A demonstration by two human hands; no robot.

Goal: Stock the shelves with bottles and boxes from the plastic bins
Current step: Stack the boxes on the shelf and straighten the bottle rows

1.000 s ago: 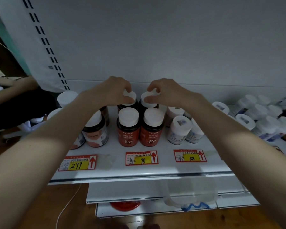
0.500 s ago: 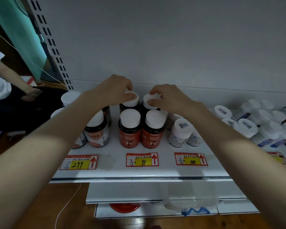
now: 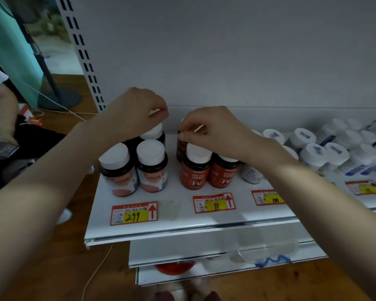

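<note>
White caps (image 3: 199, 152) are topping red-labelled Fe bottles (image 3: 195, 172), red-and-yellow price tags (image 3: 134, 213) are lining the white shelf (image 3: 182, 227), and a blue zigzag (image 3: 271, 260) is marking the clear bin (image 3: 267, 248).

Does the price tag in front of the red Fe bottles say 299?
No, the tag in front of the Fe bottles reads 98; the 299 tag sits further left, before the darker bottles.

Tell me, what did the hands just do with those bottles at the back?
The left hand and right hand slid left, each gripping a back bottle by its cap. The left bottle now stands behind the 299 tag's bottles, the right bottle behind an Fe bottle, a gap between them. Front bottles and price tags stayed put.
</note>
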